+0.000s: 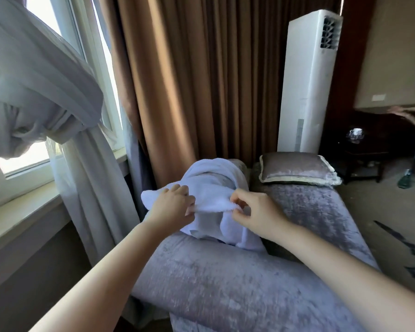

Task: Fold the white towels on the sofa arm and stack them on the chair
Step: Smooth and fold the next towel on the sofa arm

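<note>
The towels (pixel 211 180) lie in a loose white heap on the far end of the sofa arm (pixel 201 279), draped over its rounded top and hanging a little down both sides. One fold is lifted off the heap, its thick edge drawn out in a short, slightly sagging line between the two hands. The left hand (pixel 171 204) grips the left end of that edge, fingers curled over the cloth and thumb beneath, with a rounded corner of towel sticking out past its wrist. The right hand (pixel 256 209) pinches the right end between thumb and forefinger – the other fingers are loosely bent and hold nothing. Both forearms reach in from the near edge, the left over the arm's outer side, the right across its inner side. The near stretch of the arm is bare grey velvet. To the right of it runs the seat (pixel 309 212), of the same fabric, and at the seat's far end a fringed cushion (pixel 297 168) lies flat. Behind the sofa hangs a brown curtain (pixel 189 80), and a tall white cooler (pixel 307 80) stands just behind the cushion. To the left, a tied-back sheer (pixel 46 80) hangs over a window sill (pixel 22 212). Patterned carpet (pixel 393 224) lies to the right of the seat.
</note>
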The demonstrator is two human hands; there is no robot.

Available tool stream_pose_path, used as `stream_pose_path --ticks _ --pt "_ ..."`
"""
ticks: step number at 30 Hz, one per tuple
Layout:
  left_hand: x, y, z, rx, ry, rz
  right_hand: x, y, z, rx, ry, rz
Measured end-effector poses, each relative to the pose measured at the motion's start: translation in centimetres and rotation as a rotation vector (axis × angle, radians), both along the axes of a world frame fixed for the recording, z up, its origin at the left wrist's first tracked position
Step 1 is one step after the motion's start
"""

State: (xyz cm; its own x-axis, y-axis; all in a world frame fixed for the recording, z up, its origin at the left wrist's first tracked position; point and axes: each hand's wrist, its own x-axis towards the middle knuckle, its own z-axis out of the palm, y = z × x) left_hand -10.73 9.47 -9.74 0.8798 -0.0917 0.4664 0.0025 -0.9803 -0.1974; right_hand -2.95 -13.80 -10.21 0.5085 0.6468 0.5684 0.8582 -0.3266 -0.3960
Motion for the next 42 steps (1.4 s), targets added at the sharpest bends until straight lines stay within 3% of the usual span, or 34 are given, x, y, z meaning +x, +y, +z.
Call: stream_pose_path --ticks 6,12,14,16,19,21,24,27,30,35,42 --pt "-8.4 -0.9 -5.5 0.105 0.307 -0.122 -5.6 -2.9 -6.8 -0.279 -0.32 0.252" --pt "-10.4 -2.9 -4.3 -0.057 0.482 -0.085 -6.7 -4.3 -8.0 -0.288 -0.478 0.292" --pt "-9.0 -3.4 -3.3 -0.153 0.438 -0.042 -6.4 -4.5 -7.7 -0.215 -0.407 0.306" --pt "-6.8 -3.4 -2.6 -0.164 0.298 0.003 -5.3 -4.2 -7.0 -0.011 -0.27 0.258" --pt "-2.9 -3.5 -2.4 -0.172 0.145 0.015 -2.2 -2.7 -5.8 0.259 -0.032 -0.06" --pt "-0.4 -3.8 -2.8 -0.152 0.169 -0.01 0.6 -1.9 -5.8 0.076 0.283 -0.278" --pt "3.1 -4.7 -3.4 -0.111 0.31 -0.041 3.3 -1.5 -6.7 -0.178 0.64 -0.268" --pt "5.8 -4.9 -3.6 -0.039 0.486 -0.027 4.0 -2.0 -6.4 -0.24 0.618 -0.186" --pt "6.9 -4.5 -3.2 -0.075 0.587 -0.002 4.4 -2.8 -4.6 -0.134 0.53 -0.149" --pt "6.9 -3.7 1.7 -0.056 0.405 0.061 5.7 -5.1 0.4 -0.154 0.369 -0.191" --pt "6.5 -4.8 11.9 0.03 -0.272 -0.078 6.4 -8.5 7.3 -0.326 0.115 -0.294"
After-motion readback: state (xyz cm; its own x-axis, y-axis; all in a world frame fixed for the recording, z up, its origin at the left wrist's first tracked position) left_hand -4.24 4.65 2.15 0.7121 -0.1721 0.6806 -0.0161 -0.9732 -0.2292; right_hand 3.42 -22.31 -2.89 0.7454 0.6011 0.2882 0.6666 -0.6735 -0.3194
